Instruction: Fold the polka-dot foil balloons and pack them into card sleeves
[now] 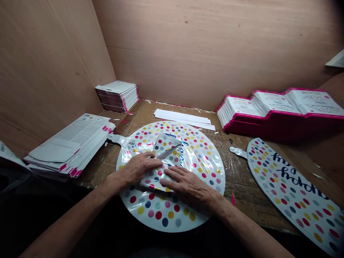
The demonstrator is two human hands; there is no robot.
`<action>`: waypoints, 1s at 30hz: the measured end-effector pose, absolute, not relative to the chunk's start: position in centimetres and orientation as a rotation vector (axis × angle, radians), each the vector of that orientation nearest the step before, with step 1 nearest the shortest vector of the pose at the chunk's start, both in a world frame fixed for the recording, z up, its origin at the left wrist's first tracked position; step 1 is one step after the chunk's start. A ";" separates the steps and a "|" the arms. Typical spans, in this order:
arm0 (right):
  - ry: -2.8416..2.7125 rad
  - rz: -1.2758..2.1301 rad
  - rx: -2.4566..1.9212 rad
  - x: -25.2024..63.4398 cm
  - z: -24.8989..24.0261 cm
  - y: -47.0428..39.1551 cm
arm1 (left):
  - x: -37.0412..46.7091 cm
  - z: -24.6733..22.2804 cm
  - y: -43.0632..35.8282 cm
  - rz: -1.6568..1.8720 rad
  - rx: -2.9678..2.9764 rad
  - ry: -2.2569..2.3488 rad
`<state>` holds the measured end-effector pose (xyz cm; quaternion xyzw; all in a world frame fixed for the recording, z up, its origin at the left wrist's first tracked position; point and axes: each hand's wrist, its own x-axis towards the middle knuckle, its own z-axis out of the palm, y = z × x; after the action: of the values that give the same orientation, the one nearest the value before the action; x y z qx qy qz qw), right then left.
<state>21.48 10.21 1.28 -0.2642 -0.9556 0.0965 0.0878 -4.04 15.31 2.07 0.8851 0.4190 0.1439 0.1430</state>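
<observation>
A dotted foil balloon point(168, 177), folded into a small flat packet with a grey tail-like strip across its upper part, rests on a flat round foil balloon point(163, 220) with dots and blue lettering. At the packet's left side, my left hand point(137, 167) has its fingers bent together over the foil, closed on its edge. My right hand point(189, 184) presses on the packet's right side, its fingers stretched out and lying flat. My hands partly hide the packet and the lettering beneath it.
More flat dotted balloons point(292, 193) lie at the right, reaching past the table edge. Printed card sleeves point(279, 104) with pink edges are stacked at back right; other card stacks point(67, 143) stand left. White paper strips point(185, 118) lie before the wooden back wall point(199, 50).
</observation>
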 end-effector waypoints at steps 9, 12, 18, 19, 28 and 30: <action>-2.060 0.444 -1.743 18.0 1.1 18.6 | -3.7 0.9 15.8 0.568 1.883 1.567; -2.095 0.255 -2.012 16.1 1.2 20.6 | -2.5 0.8 16.7 0.653 1.714 1.772; -2.226 0.119 -2.203 13.3 0.7 23.8 | -1.2 -1.2 17.2 0.923 1.708 2.135; -2.241 0.121 -2.202 13.0 0.6 24.1 | -1.2 -1.3 17.2 0.943 1.734 2.164; -2.478 0.064 -2.020 11.6 1.9 25.0 | 0.0 -2.6 17.0 0.445 2.267 2.257; -2.585 0.068 -1.872 11.4 2.9 25.5 | -0.1 -3.2 17.1 0.362 2.241 2.251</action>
<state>11.43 25.51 2.87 -0.5862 -0.8094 0.0214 -0.0256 -0.14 17.11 -3.16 0.7008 0.7038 0.1131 -0.0275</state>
